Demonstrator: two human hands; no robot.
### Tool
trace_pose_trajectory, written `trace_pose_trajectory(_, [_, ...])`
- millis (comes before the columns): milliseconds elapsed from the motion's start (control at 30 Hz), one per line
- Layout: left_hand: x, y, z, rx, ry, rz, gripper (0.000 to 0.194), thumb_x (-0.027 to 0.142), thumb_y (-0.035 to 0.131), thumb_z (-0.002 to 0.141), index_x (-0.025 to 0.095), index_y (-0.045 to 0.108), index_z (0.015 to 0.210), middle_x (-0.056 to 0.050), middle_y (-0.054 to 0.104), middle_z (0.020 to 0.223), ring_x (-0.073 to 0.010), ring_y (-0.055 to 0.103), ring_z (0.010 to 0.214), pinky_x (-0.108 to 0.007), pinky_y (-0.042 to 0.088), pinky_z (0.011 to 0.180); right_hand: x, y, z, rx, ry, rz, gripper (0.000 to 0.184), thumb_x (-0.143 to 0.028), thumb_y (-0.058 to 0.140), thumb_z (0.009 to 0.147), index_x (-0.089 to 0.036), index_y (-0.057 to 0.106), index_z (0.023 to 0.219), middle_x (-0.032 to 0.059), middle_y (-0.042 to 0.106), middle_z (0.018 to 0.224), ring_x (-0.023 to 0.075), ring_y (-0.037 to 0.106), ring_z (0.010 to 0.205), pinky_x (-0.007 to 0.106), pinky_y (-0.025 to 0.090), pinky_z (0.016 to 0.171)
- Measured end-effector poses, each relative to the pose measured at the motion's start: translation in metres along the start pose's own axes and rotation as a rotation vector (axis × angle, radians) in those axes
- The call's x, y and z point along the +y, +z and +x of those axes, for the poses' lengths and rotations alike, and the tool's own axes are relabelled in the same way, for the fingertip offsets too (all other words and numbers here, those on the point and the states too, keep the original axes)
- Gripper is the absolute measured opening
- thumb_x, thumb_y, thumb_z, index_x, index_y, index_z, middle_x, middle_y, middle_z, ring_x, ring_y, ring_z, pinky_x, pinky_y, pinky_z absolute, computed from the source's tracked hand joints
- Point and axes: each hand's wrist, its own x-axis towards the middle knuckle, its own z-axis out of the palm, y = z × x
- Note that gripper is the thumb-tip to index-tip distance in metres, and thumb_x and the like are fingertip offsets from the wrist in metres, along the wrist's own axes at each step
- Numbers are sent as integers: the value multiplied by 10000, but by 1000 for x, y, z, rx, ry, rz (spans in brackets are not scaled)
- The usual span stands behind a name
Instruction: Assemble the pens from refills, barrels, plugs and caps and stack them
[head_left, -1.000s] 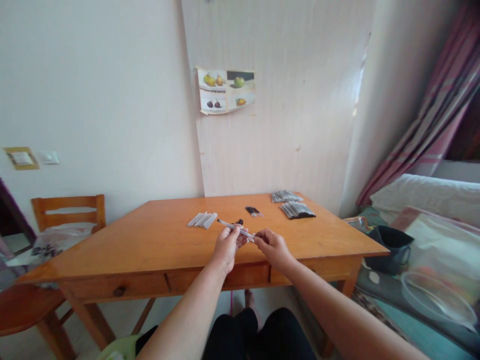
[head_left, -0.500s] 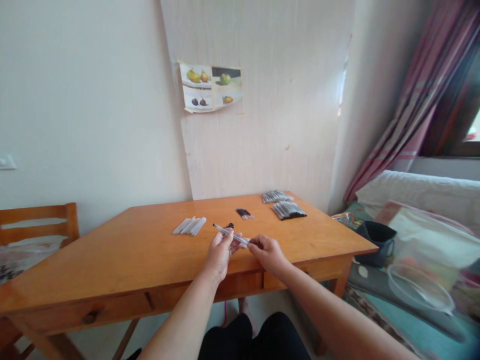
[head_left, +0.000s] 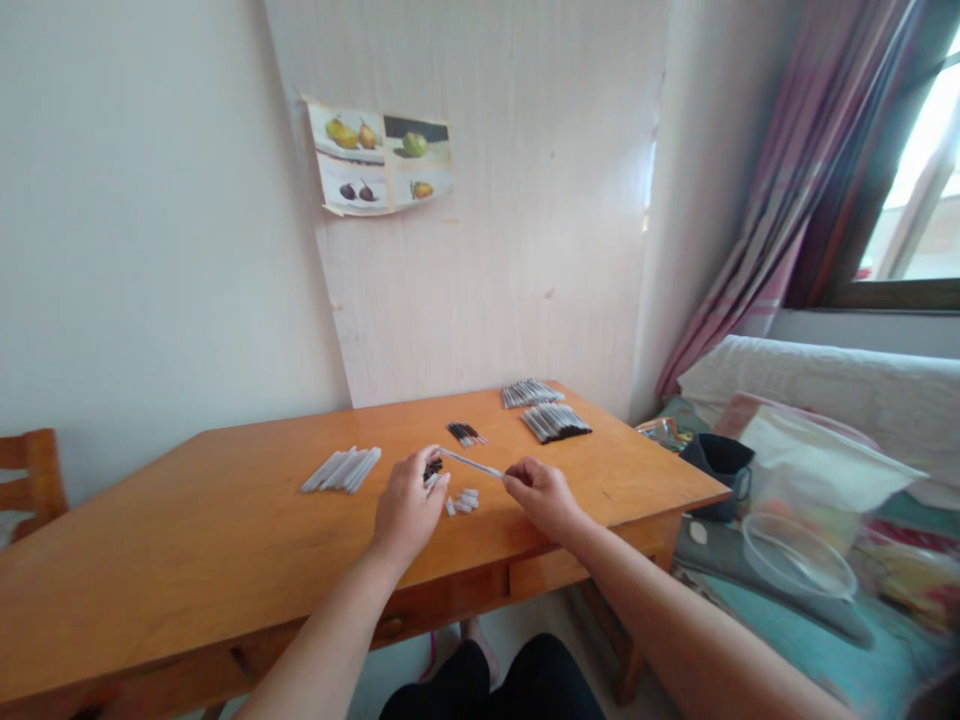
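A slim clear pen barrel point(head_left: 472, 463) slants between my hands, its right end pinched in the fingers of my right hand point(head_left: 541, 495). My left hand point(head_left: 409, 503) is curved over a small heap of black pen parts point(head_left: 433, 468), thumb and fingers apart. The barrel's far end comes close to the left fingertips; whether they touch it I cannot tell. Small clear pieces point(head_left: 463, 501) lie on the table between the hands. Beyond them are several dark refills with pale ends point(head_left: 466, 434). Whitish tubes point(head_left: 342, 470) rest to the left.
Two rows of pens lie at the table's back right: a farther row point(head_left: 532, 393) and a nearer black-ended row point(head_left: 556, 422). The wooden table point(head_left: 187, 530) meets a wall panel with a fruit picture. On the right are a dark bin point(head_left: 718, 470) and a clear plastic tub point(head_left: 799, 560).
My left hand has let go of the barrel and moved left to the black parts. My right hand keeps hold of its end. The small clear pieces now show. The view has turned right.
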Motion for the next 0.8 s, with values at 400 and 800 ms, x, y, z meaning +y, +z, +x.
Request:
trace_pose_trajectory(400, [25, 27, 24, -188, 98, -172, 121, 261, 690, 744, 297, 719, 856, -67, 724, 889, -274, 586, 1077, -501, 148, 1154, -15, 7, 7, -60, -10, 338, 346, -462, 567, 819, -149, 614, 959, 14, 613, 715, 130, 545, 641, 238, 433, 581])
trace_pose_trajectory(800, [34, 55, 37, -157, -480, -912, 301, 432, 644, 802, 173, 579, 940, -123, 731, 974, -228, 615, 1102, -345, 405, 916, -8, 24, 4, -189, -2, 288, 281, -385, 500, 867, -161, 670, 850, 28, 672, 735, 124, 578, 623, 227, 426, 570])
